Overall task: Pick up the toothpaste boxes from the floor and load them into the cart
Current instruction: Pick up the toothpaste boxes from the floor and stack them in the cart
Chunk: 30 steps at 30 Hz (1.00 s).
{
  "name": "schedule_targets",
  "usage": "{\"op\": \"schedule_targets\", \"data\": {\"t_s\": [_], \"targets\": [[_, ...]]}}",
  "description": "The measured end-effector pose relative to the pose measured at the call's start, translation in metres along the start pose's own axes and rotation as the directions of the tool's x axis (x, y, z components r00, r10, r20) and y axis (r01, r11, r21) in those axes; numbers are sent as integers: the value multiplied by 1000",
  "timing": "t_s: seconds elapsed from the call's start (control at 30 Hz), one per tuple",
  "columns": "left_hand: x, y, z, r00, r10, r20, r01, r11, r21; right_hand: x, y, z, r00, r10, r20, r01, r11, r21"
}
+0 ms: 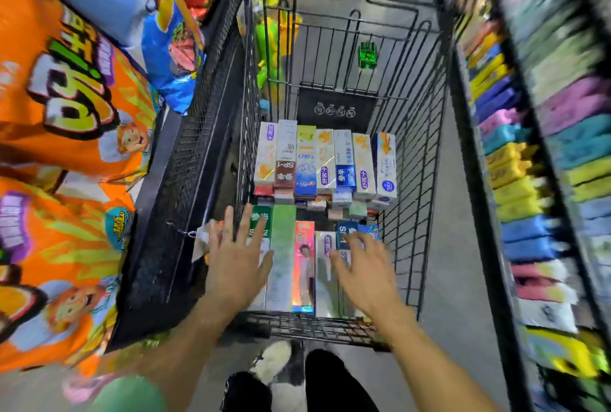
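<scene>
Lying flat in the black wire shopping cart (426, 160), the long printed cardboard toothpaste boxes (291, 266) filled near and far rows; likely light, stiff, glossy-slick, crushable, best pinched across long edges. Left hand (236, 266) and right hand (362, 272) were spread flat over the near row, gripping nothing. Orange snack bags (66, 107) left.

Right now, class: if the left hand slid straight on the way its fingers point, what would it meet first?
Probably the far row of upright toothpaste boxes, past the green box beside the left hand; depth is unclear.
</scene>
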<state>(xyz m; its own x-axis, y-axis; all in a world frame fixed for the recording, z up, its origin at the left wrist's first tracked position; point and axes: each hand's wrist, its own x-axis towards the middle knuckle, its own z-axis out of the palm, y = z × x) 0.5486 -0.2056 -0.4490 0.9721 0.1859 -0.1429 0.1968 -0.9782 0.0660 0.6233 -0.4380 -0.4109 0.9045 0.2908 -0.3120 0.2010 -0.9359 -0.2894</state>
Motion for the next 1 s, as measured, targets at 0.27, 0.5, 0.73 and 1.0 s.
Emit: {"op": "schedule_targets", "data": {"t_s": [0.27,0.5,0.73,1.0], "targets": [[-5,70,-98,916,400,2,-399,915,60,-110,35,-88,946,160,-284,-188,979,-75],[-65,232,-145,544,836,-69,-824,548,148,-296,107,-126,700,524,-485,-566,821,72],[-220,420,-149,37,998,-52,-984,46,174,-541,164,-68,208,861,-465,-826,409,388],[-478,555,-113,-440,898,-6,-886,-433,164,-803,159,37,-319,899,-301,-816,-99,570]]}}
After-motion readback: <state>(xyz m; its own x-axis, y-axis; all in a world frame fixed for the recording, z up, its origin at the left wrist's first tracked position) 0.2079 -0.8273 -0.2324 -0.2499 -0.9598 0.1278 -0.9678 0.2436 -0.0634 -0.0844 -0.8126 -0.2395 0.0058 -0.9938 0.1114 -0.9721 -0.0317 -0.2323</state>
